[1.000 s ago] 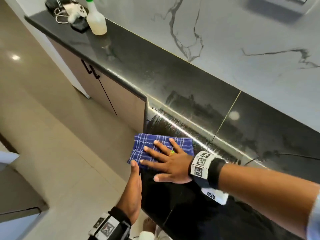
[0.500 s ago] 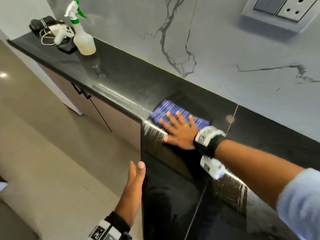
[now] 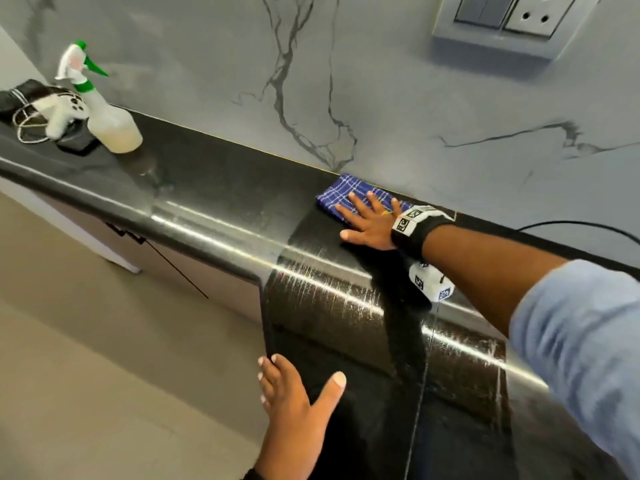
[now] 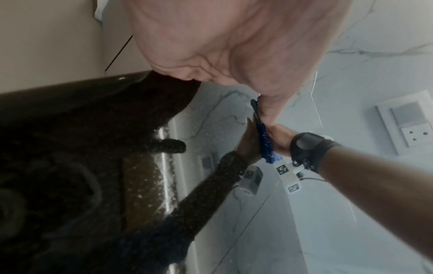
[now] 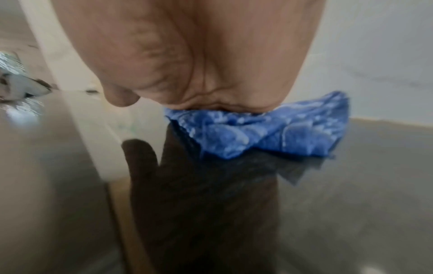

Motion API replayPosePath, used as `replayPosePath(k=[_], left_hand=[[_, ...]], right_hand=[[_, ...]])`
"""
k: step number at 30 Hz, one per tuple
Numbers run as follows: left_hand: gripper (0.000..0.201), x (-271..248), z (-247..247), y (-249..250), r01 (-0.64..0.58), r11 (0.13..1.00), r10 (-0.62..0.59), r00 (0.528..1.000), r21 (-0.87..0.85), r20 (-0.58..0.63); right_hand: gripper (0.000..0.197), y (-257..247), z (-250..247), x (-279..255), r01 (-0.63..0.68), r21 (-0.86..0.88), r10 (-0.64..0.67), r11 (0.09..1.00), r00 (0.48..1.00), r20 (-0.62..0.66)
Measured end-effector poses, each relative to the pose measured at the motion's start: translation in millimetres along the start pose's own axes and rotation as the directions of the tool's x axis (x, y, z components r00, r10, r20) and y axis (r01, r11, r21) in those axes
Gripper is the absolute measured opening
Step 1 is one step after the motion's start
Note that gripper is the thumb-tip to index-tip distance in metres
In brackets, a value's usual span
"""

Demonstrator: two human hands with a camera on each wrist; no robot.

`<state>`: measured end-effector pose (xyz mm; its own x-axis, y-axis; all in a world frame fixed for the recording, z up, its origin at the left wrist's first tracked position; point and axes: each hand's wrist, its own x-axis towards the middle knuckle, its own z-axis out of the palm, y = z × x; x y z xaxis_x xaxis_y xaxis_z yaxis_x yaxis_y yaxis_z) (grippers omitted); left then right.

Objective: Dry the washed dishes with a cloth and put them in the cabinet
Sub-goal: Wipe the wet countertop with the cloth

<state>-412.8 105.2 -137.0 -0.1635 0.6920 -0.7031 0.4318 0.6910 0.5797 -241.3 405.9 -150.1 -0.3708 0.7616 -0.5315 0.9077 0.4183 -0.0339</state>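
A blue checked cloth (image 3: 341, 195) lies flat on the black countertop (image 3: 221, 199), close to the marble wall. My right hand (image 3: 369, 220) presses on it with straight, spread fingers. The right wrist view shows the cloth (image 5: 269, 135) bunched under my palm. My left hand (image 3: 294, 403) rests open on the near corner of the counter, thumb spread out. In the left wrist view the cloth (image 4: 263, 137) shows edge-on under the right hand (image 4: 279, 137). No dishes are in view.
A spray bottle (image 3: 104, 112) stands at the far left of the counter, beside a white controller with cables (image 3: 52, 116). Cabinet doors (image 3: 194, 271) sit below the counter. A socket panel (image 3: 512, 22) is on the wall. A black cable (image 3: 571, 225) runs at the right.
My right hand has slid the cloth from the counter's near edge back to the wall. My left hand has moved from beside the cloth to the near corner.
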Motion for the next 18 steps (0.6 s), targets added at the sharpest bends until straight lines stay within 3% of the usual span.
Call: replayPosePath(k=[2, 4, 7, 9, 11, 14, 16, 18], left_hand=[[0.097, 1.7, -1.9, 3.3, 0.036, 0.999, -0.036, 0.999, -0.02, 0.007], [0.092, 3.2, -3.1, 6.7, 0.059, 0.997, -0.06, 0.998, -0.053, -0.029], [0.095, 4.2, -0.3, 8.2, 0.063, 0.998, -0.063, 0.997, 0.006, -0.054], [0.109, 3.3, 1.9, 6.8, 0.044, 0.986, -0.038, 0.999, 0.16, -0.038], [0.124, 2.2, 3.2, 8.6, 0.018, 0.932, -0.02, 1.0, 0.361, 0.002], [0.123, 0.2, 2.9, 14.9, -0.017, 0.823, -0.037, 0.996, 0.568, 0.083], [0.126, 0.5, 2.8, 16.3, -0.031, 0.768, -0.052, 0.993, 0.639, 0.11], [0.128, 0.7, 2.5, 14.8, -0.03, 0.734, -0.078, 0.989, 0.679, 0.129]], right_hand=[[0.084, -37.4, 17.9, -24.0, 0.091, -0.05, -0.091, 0.995, 0.996, -0.015], [0.09, -80.8, 45.9, -61.8, 0.268, -0.167, -0.273, 0.949, 0.962, -0.007], [0.061, -115.1, 75.7, -118.0, 0.536, -0.202, -0.532, 0.82, 0.843, 0.078], [0.056, -101.1, 78.1, -126.2, 0.577, -0.147, -0.573, 0.803, 0.816, 0.077], [0.056, -60.5, 68.5, -105.4, 0.472, -0.126, -0.474, 0.873, 0.881, 0.019], [0.056, 20.7, 36.1, -64.3, 0.107, -0.034, -0.11, 0.994, 0.99, -0.088], [0.058, 57.7, 22.1, -53.1, -0.044, 0.046, 0.046, 0.998, 0.998, -0.036], [0.061, 57.8, 26.9, -58.8, -0.054, 0.078, 0.055, 0.995, 0.998, -0.008]])
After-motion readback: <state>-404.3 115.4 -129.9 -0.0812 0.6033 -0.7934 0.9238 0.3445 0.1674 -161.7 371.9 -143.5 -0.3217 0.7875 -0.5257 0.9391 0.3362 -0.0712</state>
